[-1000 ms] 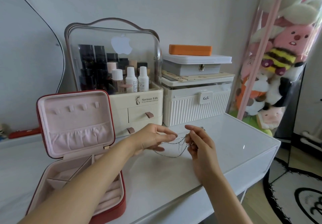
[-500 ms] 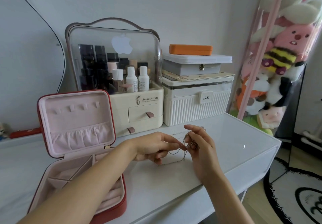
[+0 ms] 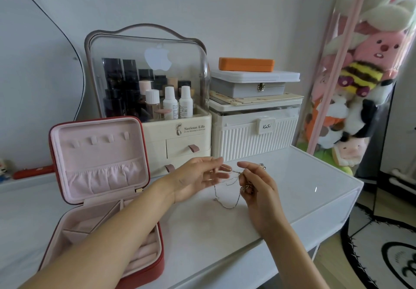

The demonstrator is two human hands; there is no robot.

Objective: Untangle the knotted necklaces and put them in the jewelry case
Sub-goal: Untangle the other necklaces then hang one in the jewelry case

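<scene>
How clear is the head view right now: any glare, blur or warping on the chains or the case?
Head view: even daylight, with soft shadows. A small glint sits on the glossy table. The left hand is slightly motion-blurred at its fingertips; the chains are thin and faint against white. Wide-angle warping bends the edges; the case is sharp.

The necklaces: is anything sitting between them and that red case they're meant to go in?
Nothing visible on the table lies between the necklaces and the case. The case is open. Only the left hand and its forearm cross that stretch.
</scene>
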